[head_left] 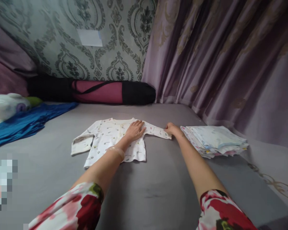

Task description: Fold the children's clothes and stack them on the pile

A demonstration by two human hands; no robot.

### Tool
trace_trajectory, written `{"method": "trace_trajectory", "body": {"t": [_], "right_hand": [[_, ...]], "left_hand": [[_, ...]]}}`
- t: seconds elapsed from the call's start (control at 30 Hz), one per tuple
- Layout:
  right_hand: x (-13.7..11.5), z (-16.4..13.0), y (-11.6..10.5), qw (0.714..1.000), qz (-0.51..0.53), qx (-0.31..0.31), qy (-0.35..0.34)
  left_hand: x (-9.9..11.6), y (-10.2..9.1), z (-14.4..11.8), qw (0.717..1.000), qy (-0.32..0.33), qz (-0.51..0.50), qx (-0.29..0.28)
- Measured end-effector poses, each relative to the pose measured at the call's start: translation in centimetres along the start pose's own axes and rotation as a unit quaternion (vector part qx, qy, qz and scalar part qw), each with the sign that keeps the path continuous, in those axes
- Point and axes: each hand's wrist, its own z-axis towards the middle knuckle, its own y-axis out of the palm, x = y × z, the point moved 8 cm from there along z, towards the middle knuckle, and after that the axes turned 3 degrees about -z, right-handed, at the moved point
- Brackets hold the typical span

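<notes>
Fingers of the left hand (135, 130) lie spread and flat on the chest of a small white printed shirt (110, 140), which is laid out on the grey bed (158, 185). The right hand (172, 129) pinches the cuff of the shirt's right-side sleeve. Just right of it sits a stack of folded clothes (214, 140); far behind lies a rolled maroon mat (98, 92).

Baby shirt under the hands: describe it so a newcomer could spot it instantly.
On the grey bed cover, near the middle, a white long-sleeved baby shirt lies spread flat. The left hand presses its chest; the right hand holds one sleeve end. Unlike the folded stack of baby clothes beside it, it is unfolded, sleeves out.
</notes>
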Motion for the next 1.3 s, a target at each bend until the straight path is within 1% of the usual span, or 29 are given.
{"method": "trace_trajectory", "body": {"t": [0.07, 0.13, 0.2, 0.33, 0.47, 0.53, 0.6, 0.7, 0.77, 0.87, 0.93, 1.0, 1.03, 1.07, 1.13, 1.17, 1.2, 1.23, 1.3], "right_hand": [[1.0, 0.6, 0.3, 0.999, 0.033, -0.012, 0.006], [1.7, 0.8, 0.3, 0.997, 0.072, 0.0, 0.008], [2.2, 0.7, 0.0, 0.992, 0.118, 0.037, 0.008], [2.6, 0.1, -0.2, 0.97, 0.199, 0.14, 0.011], [2.7, -0.3, 0.2, 0.949, 0.233, 0.21, 0.026], [2.6, -0.7, 0.1, 0.948, 0.215, 0.235, 0.02], [2.3, -1.1, -0.1, 0.957, 0.158, 0.243, 0.005], [1.7, -1.7, 0.6, 0.977, 0.041, 0.209, 0.001], [1.4, -1.9, 1.0, 0.982, -0.017, 0.186, 0.01], [1.1, -2.0, 1.2, 0.984, -0.067, 0.162, 0.022], [0.7, -2.1, 0.7, 0.982, -0.09, 0.16, 0.031], [-0.4, -2.4, -0.1, 0.976, -0.104, 0.188, 0.024], [-1.5, -2.7, -0.5, 0.973, -0.102, 0.207, 0.004], [-3.1, -3.0, -0.6, 0.971, -0.09, 0.221, -0.032], [-7.1, -3.6, 0.0, 0.966, -0.038, 0.219, -0.135], [-9.3, -4.0, 0.7, 0.961, -0.006, 0.2, -0.192], [-11.2, -4.2, 1.5, 0.957, 0.026, 0.173, -0.232], [-12.8, -4.4, 2.4, 0.954, 0.055, 0.144, -0.256], [-14.7, -4.3, 4.0, 0.957, 0.093, 0.088, -0.259]], "left_hand": [[0.1, 0.0, 0.0, 1.0, -0.001, 0.003, -0.001], [0.1, 0.0, 0.0, 1.0, -0.001, 0.006, -0.003], [0.2, 0.0, 0.0, 1.0, -0.002, 0.011, -0.005], [0.2, 0.2, 0.0, 1.0, -0.008, 0.027, -0.01], [0.1, 0.4, 0.0, 0.999, -0.012, 0.034, -0.014], [0.1, 0.4, 0.1, 0.999, -0.01, 0.038, -0.011], [0.1, 0.5, 0.1, 0.999, -0.007, 0.043, -0.007], [0.1, 0.6, 0.1, 0.999, -0.007, 0.052, -0.005], [0.0, 0.7, 0.1, 0.998, -0.008, 0.057, -0.001], [0.1, 0.7, 0.1, 0.998, -0.008, 0.063, 0.001], [0.2, 0.7, 0.1, 0.998, -0.011, 0.065, -0.003], [0.2, 0.7, 0.1, 0.998, -0.014, 0.063, -0.008], [0.2, 0.7, 0.1, 0.998, -0.014, 0.062, -0.008], [0.2, 0.7, 0.1, 0.998, -0.013, 0.059, -0.009], [0.1, 0.8, 0.1, 0.998, -0.013, 0.056, -0.01], [0.0, 0.9, 0.1, 0.998, -0.013, 0.057, -0.015], [-0.1, 1.0, 0.1, 0.998, -0.011, 0.058, -0.022], [-0.1, 1.1, 0.1, 0.998, -0.007, 0.06, -0.031], [-0.2, 1.4, 0.1, 0.997, 0.003, 0.066, -0.047]]}}
